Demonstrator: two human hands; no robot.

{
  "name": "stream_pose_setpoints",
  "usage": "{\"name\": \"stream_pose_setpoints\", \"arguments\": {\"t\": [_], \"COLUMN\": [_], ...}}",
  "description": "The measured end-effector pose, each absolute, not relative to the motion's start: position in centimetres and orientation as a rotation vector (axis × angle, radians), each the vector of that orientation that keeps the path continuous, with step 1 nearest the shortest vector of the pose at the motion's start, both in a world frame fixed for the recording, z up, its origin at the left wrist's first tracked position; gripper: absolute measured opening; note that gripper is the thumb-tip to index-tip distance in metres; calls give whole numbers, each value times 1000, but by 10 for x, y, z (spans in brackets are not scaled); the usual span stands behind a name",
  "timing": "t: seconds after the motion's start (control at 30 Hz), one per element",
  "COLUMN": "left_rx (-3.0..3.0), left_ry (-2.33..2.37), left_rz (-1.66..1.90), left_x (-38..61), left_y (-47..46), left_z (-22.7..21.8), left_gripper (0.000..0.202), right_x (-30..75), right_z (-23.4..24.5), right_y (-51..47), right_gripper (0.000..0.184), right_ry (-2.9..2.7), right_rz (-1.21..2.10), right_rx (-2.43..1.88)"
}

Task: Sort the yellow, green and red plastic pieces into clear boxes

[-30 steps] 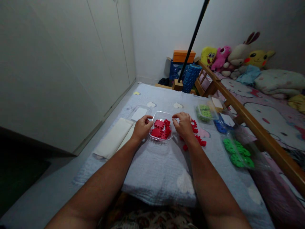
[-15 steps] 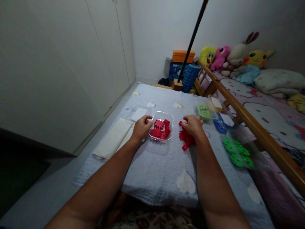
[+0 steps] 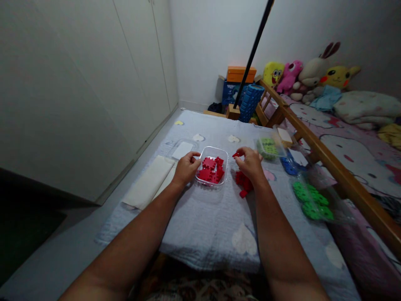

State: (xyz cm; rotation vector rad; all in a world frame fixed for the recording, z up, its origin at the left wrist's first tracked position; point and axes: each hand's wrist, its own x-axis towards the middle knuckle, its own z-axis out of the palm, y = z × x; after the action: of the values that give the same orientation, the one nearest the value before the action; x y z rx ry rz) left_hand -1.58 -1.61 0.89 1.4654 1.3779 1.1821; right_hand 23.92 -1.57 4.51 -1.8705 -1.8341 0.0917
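Note:
A clear plastic container [image 3: 227, 166] stands mid-table with several red interlocking blocks [image 3: 210, 170] inside. My left hand [image 3: 187, 168] grips its left rim between thumb and fingers. To the right of the container, my right hand [image 3: 249, 162] pinches a small red block [image 3: 237, 154], raised a little above the cloth. Below that hand lies a pile of red blocks [image 3: 243, 182], partly covered by the hand and wrist.
A clear lid [image 3: 183, 149] and a folded cream cloth [image 3: 147, 182] lie left of the container. On the right are a tub of light green pieces [image 3: 268, 147], blue pieces [image 3: 288, 166] and bagged green pieces [image 3: 313, 201], beside a wooden bed rail [image 3: 308, 140].
My right hand has lifted a red block off the pile and moved slightly left and away from me. The left hand stays at the container.

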Motion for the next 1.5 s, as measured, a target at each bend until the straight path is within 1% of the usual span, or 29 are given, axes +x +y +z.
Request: {"name": "stream_pose_setpoints", "arguments": {"t": [0.1,0.2,0.33,0.53,0.83,0.97,1.1,1.27,1.37,1.5], "left_rx": [1471,1465,1473,1472,1451,1442,1454,1449,1444,1444], "left_ry": [1381,1377,1374,1368,1357,1366,1368,1368,1364,1360], "left_rz": [1182,1190,1189,1180,1191,1185,1184,1191,1188,1179], "left_x": [-16,-16,-16,-16,-16,-15,-15,-16,-16,-15], "left_y": [-16,-16,-15,-14,-14,-14,-15,-15,-15,-16], "left_z": [9,8,7,6,4,5,7,6,6,7], "left_gripper": [35,35,35,35,35,35,35,34,36,37], "right_x": [229,217,204,195,201,218,242,261,264,263], "right_z": [54,58,59,58,58,59,58,45,37,32], "right_y": [-21,-27,-31,-33,-31,-24,-18,-14,-12,-11], "right_gripper": [15,13,17,20,22,24,30,33,32,28], "right_ry": [-1900,-2049,-2195,-2323,-2281,-2095,-1889,-1754,-1722,-1717], "right_rz": [186,257,306,272,246,113,-7,77,120,76], "right_rx": [-1659,-1561,-1572,-1655,-1626,-1781,-2122,-2486,-2536,-2476]}}
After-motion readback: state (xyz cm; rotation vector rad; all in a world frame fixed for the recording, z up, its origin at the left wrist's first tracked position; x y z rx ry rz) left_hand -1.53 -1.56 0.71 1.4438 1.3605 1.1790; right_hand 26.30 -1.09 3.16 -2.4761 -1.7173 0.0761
